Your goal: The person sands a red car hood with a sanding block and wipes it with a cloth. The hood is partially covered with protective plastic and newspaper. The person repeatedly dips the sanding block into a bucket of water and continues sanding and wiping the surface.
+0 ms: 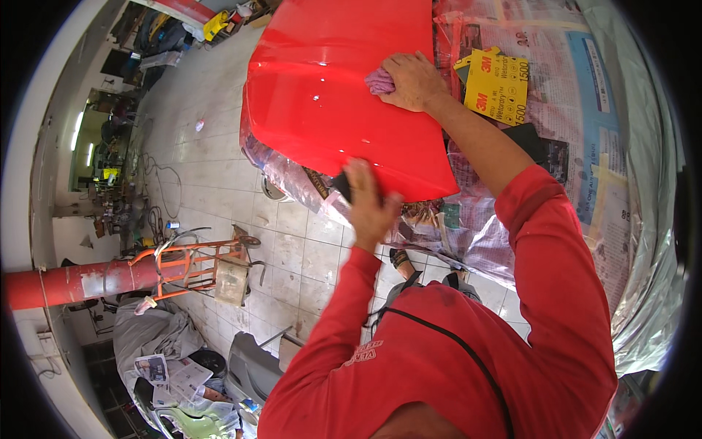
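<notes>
A glossy red car panel (329,88), probably a hood, lies in front of me with small bright highlights on its surface. My right hand (414,82) is closed round a bunched purple cloth (379,81) and rests on the panel's right side. Near the front edge, my left hand (368,203), slightly blurred, presses a dark piece of sandpaper (341,186) against the red paint. Most of that piece is hidden beneath the fingers. Right of the panel lie a yellow sandpaper packet (497,88) and dark sheets (525,141).
Newspaper and plastic masking (578,146) spread around the panel. Silvery sheeting (647,183) hangs at the far right. An orange hand truck (197,267) stands on the tiled floor (292,252) beside a red post (88,284). A grey bumper-like part (252,369) lies lower left.
</notes>
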